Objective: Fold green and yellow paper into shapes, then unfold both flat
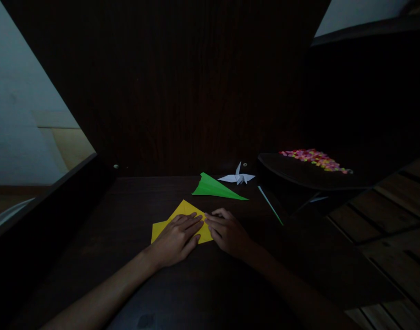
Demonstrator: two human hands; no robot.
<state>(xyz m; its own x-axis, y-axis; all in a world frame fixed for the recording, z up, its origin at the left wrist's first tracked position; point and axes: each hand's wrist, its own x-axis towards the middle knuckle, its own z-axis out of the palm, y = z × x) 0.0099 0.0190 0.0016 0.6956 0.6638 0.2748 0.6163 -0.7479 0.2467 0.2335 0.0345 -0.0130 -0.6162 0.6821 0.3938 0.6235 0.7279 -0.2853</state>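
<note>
A partly folded sheet of yellow paper [181, 209] lies flat on the dark wooden surface, one corner pointing away from me. My left hand [179, 236] rests palm down across its middle, fingers stretched out and covering part of the sheet. At the right edge of the paper, my right hand [229, 233] touches it with extended fingertips. Just beyond the sheet is a green folded paper plane [215, 188], its tip toward the right. Behind that sits a white origami crane [239, 177].
A thin pale green strip [270, 205] lies to the right of my hands. Farther right, a dark curved ledge [292, 176] carries many small pink, red and yellow pieces [315, 159]. A tall dark panel [196, 91] rises at the back, and a raised side edge [58, 190] runs along the left.
</note>
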